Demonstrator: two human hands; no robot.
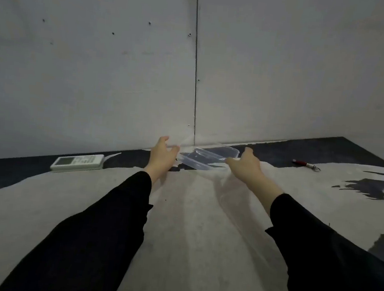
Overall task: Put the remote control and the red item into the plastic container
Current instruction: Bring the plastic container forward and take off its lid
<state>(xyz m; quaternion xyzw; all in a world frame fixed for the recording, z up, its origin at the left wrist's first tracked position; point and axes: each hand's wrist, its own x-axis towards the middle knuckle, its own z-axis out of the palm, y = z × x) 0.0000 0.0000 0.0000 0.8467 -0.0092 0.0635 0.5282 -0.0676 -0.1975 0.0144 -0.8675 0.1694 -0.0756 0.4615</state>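
Note:
A clear plastic container [205, 160] lies on the floor close to the wall, between my two hands. My left hand [161, 157] is at its left end with fingers spread; whether it touches is unclear. My right hand [245, 165] rests against its right rim, thumb raised, and the grip is blurred. The white remote control [78, 162], with a small screen, lies flat on the dark floor strip well to the left. The red item [300, 163], a small stick with a metal key ring, lies to the right of the container. Both arms wear black sleeves.
A grey panelled wall [122, 80] stands straight ahead with a vertical seam. Pale sheeting with dark patches [190, 227] covers the floor under my arms. A dark floor strip [326, 151] runs along the wall's base.

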